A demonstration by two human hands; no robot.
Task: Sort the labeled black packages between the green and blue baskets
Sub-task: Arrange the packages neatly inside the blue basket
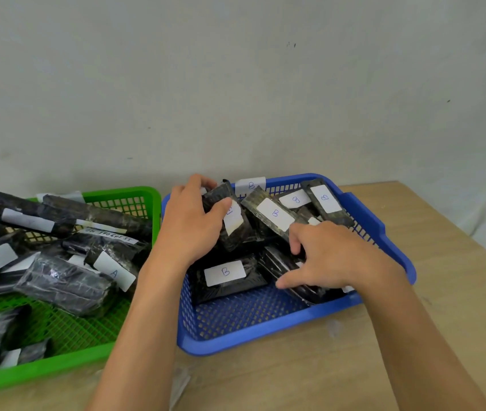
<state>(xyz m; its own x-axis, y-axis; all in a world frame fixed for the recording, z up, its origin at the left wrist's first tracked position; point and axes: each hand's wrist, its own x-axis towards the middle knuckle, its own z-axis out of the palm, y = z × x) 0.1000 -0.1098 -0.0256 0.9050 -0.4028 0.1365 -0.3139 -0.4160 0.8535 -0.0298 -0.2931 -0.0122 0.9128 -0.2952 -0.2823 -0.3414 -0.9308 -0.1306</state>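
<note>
A blue basket (253,330) at centre right holds several black packages with white labels marked B (225,272). My left hand (191,221) grips one black package (234,229) at the basket's far left, thumb over its white label. My right hand (333,256) reaches into the basket's right side, its fingers curled on a shiny black package (283,268) whose label is hidden. A green basket (57,363) on the left holds several black packages, some with labels marked A (114,272).
Both baskets stand on a light wooden table (324,366) against a pale wall. Bare table lies to the right of the blue basket and in front of it. A scrap of clear plastic (181,381) lies near the front edge.
</note>
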